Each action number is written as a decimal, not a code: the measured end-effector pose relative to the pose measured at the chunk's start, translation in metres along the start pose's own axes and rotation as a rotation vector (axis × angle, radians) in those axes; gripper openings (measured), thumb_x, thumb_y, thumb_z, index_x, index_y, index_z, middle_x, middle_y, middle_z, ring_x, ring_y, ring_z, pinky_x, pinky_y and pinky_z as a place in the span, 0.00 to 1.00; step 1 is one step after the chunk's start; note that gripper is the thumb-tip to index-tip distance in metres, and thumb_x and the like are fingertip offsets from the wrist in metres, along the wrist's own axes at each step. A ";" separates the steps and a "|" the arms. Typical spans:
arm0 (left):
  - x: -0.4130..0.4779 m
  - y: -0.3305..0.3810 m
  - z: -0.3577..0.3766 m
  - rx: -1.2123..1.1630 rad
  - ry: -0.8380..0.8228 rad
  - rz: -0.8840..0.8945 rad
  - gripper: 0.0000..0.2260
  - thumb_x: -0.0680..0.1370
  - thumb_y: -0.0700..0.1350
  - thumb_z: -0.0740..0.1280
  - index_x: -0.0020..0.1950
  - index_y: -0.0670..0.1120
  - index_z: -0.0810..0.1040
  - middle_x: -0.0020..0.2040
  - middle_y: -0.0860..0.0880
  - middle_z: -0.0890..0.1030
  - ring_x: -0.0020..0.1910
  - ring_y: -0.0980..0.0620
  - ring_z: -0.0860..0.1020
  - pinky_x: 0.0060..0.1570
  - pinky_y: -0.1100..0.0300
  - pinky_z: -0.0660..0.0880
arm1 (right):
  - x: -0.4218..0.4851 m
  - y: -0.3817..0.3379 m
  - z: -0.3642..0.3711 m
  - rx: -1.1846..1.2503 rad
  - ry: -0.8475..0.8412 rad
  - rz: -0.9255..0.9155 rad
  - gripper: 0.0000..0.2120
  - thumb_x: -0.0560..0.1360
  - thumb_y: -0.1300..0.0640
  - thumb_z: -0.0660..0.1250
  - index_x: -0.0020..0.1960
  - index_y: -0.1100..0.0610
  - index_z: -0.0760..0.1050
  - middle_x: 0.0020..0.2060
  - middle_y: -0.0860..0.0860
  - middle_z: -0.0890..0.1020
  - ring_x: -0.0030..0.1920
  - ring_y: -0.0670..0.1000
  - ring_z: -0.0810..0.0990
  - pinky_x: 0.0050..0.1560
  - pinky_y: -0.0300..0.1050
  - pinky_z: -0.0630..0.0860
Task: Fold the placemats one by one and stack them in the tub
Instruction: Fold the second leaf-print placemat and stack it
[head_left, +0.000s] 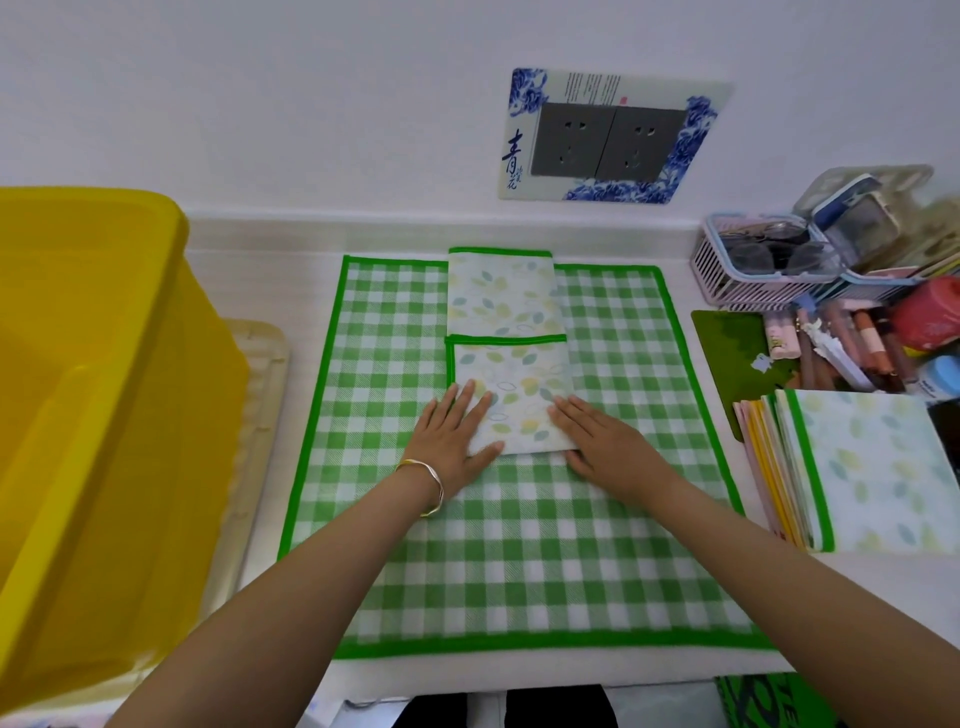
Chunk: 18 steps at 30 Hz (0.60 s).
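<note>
Tub (93, 395) blocks L (clutter (857, 332) R); mat (519, 571) front free.

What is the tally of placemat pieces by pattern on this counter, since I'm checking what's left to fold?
Green gingham placemat, spread flat: 1
Leaf-print folded panels on it, far panel and near panel: 2
Leaf-print placemat topping the right stack: 1
Total: 4; the stack's lower mats are uncountable edge-on.

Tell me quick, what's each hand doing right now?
Left hand: open, fingers flat on the folded leaf-print placemat.
Right hand: open, flat on its right edge.
</note>
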<state>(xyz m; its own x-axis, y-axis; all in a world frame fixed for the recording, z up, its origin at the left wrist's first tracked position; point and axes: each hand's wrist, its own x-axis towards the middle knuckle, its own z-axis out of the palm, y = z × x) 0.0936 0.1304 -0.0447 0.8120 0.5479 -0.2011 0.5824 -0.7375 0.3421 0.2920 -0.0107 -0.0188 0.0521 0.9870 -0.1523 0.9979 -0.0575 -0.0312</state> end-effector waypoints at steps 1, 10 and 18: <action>-0.001 0.000 -0.002 0.016 -0.037 0.003 0.37 0.72 0.72 0.44 0.76 0.56 0.40 0.75 0.55 0.35 0.75 0.53 0.36 0.72 0.55 0.35 | 0.000 0.000 0.002 0.000 -0.002 0.001 0.25 0.74 0.50 0.52 0.63 0.61 0.76 0.60 0.55 0.79 0.59 0.53 0.79 0.55 0.44 0.76; -0.007 -0.019 -0.022 -0.045 -0.022 0.239 0.31 0.76 0.52 0.66 0.75 0.54 0.56 0.76 0.50 0.55 0.76 0.49 0.52 0.74 0.49 0.51 | -0.014 -0.004 -0.017 0.172 -0.024 0.010 0.22 0.83 0.59 0.50 0.76 0.53 0.52 0.75 0.48 0.57 0.74 0.46 0.57 0.70 0.40 0.58; -0.017 -0.025 -0.023 0.265 -0.052 0.421 0.41 0.72 0.30 0.61 0.73 0.56 0.43 0.77 0.50 0.51 0.76 0.44 0.48 0.72 0.53 0.39 | -0.056 -0.002 -0.011 0.131 0.177 -0.316 0.19 0.81 0.50 0.51 0.67 0.55 0.71 0.60 0.50 0.79 0.57 0.48 0.80 0.54 0.43 0.78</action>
<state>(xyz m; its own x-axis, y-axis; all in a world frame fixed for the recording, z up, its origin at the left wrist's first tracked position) 0.0640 0.1483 -0.0286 0.9756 0.1657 -0.1441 0.1882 -0.9691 0.1596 0.2878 -0.0648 0.0003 -0.2395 0.9692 0.0572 0.9530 0.2460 -0.1771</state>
